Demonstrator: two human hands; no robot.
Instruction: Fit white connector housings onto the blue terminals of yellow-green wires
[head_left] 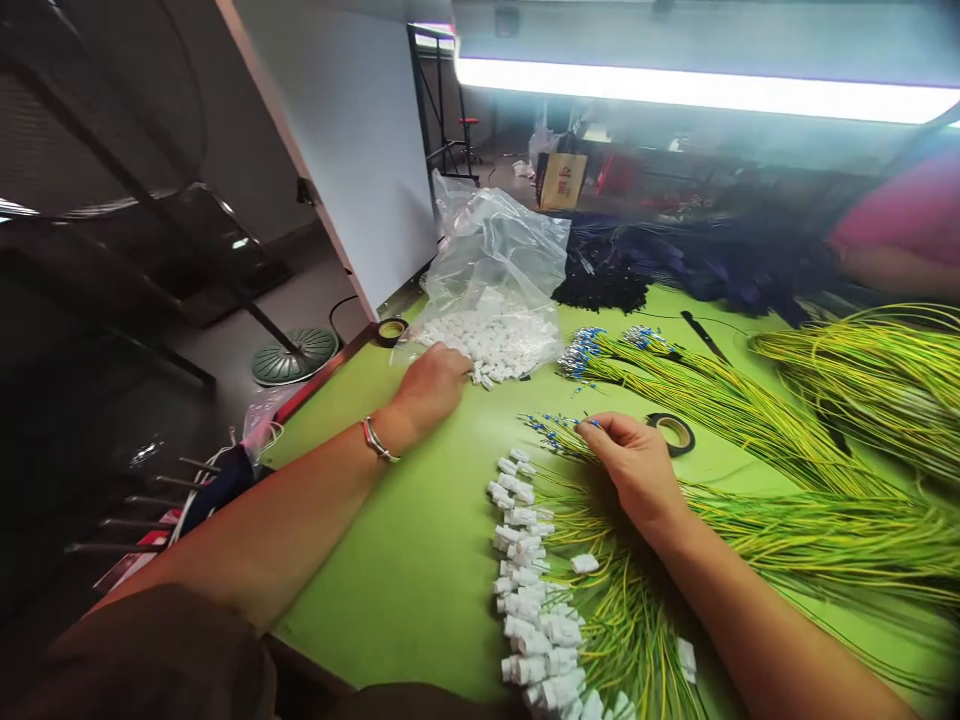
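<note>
- Bright tube light (705,92) pours over our green worktop (390,580), with a pale panel (360,150) standing on the far left side.
- Over to our left hand (433,392)! Its fingers are curled in narrow at the near edge of the white connector pile (499,345), which spills from the mouth of a clear bag (502,240). Whether a piece is between those fingertips, we cannot tell.
- Now our right hand (637,468): thumb and forefinger pinched together on a blue-tipped wire (595,423), just beside a spray of loose wire ends (551,432).
- Good form here, we'd judge, means gripping close behind the blue tip, so the thin wire can't bend under a push.
- At the pile, one piece at a time suits us best; we'd turn its opening toward the tip before bringing the two together.
- Below our right hand runs a row of capped wires (536,610), white ends roughly aligned; keeping our forearm off them should save that order.
- Watch the strays! One white piece (585,564) lies on the wires, apart from the row, and a tape roll (660,428) sits just beyond our right hand, easily nudged.
</note>
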